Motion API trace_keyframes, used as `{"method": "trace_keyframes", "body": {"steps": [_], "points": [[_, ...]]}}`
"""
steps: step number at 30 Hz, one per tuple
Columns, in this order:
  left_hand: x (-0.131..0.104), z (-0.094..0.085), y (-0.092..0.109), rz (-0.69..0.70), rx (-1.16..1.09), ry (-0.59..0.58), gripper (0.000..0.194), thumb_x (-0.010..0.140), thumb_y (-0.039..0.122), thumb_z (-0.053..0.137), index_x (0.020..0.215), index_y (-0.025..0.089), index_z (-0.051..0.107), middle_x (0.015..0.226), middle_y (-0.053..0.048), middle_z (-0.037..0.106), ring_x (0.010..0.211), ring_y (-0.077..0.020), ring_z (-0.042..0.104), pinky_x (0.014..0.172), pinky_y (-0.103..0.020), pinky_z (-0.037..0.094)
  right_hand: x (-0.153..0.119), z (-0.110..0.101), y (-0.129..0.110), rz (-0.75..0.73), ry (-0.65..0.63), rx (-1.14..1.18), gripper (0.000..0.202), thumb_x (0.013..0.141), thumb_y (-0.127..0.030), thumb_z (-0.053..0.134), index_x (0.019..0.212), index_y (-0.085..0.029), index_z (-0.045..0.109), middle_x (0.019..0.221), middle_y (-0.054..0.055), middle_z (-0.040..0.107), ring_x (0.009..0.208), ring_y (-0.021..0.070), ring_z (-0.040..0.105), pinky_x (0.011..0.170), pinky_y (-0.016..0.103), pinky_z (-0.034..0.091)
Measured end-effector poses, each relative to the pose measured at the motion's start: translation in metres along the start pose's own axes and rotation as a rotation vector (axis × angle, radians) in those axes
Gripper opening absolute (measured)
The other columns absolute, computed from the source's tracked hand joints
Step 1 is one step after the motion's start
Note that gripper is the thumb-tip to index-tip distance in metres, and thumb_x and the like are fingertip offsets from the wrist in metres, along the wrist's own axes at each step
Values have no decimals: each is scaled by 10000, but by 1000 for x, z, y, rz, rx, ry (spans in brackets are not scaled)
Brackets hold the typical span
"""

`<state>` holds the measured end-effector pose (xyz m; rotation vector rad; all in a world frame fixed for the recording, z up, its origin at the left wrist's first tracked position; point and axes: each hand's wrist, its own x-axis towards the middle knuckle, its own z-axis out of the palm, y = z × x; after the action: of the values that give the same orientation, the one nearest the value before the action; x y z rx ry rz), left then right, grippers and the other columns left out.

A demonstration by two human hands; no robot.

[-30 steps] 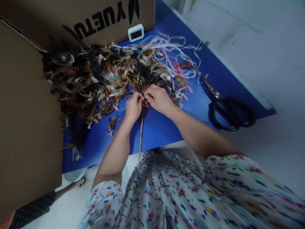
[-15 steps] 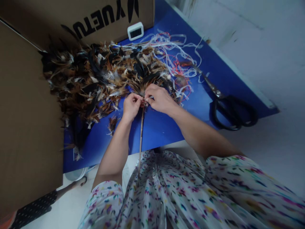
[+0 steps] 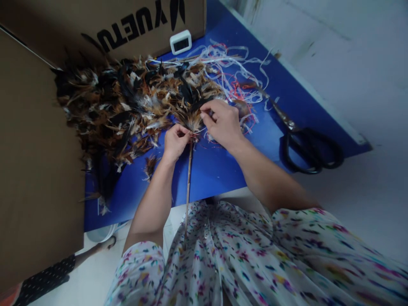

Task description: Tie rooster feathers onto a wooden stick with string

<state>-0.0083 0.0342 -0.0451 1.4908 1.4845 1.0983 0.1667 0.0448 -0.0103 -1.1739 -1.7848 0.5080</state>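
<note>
A thin brown stick [image 3: 188, 182] points from the blue table's front edge up to a tuft of brown and black feathers [image 3: 192, 117]. My left hand [image 3: 176, 141] pinches the stick where the feathers meet it. My right hand [image 3: 223, 121] is up and to the right, thumb and forefinger nearly together; what they hold, if anything, is too small to make out. A pale strand runs from the feather base towards it. Reddish thread shows beside my left fingertips. A large heap of loose feathers [image 3: 137, 102] lies behind and left of my hands.
Black-handled scissors [image 3: 291, 125] lie at the right. White strings [image 3: 223, 63] and red thread [image 3: 239, 90] tangle behind my right hand. Cardboard boxes [image 3: 38, 148] stand left and behind, near a white digital timer [image 3: 180, 42]. A person's leg [image 3: 92, 250] shows lower left.
My right hand has moved up and right, away from my left hand, uncovering the feather base. My left hand has stayed in place on the stick.
</note>
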Motion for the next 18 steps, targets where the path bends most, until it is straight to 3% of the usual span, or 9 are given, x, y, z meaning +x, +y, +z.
{"method": "trace_keyframes", "body": {"steps": [4, 8, 18], "points": [[0, -2, 0, 119, 144, 31, 145, 740, 161, 705, 696, 192, 571, 663, 28, 663, 629, -94, 607, 644, -233, 492, -1, 10, -3, -124, -137, 93, 174, 893, -158, 498, 943, -206, 657, 991, 63, 692, 942, 196, 621, 868, 342, 473], [-2, -4, 6, 171, 231, 57, 133, 703, 115, 697, 672, 189, 592, 676, 37, 670, 644, -93, 593, 663, -227, 465, 0, 24, 5, -127, -261, 174, 258, 788, -48, 462, 916, -178, 644, 904, 47, 678, 852, 165, 630, 797, 303, 494], [-9, -5, 19, 246, 402, 98, 92, 737, 128, 660, 694, 194, 613, 704, 15, 692, 644, -111, 598, 666, -249, 459, 1, 27, 11, -5, -301, 252, 300, 719, -1, 466, 898, -178, 629, 844, 16, 655, 782, 135, 616, 746, 279, 515]]}}
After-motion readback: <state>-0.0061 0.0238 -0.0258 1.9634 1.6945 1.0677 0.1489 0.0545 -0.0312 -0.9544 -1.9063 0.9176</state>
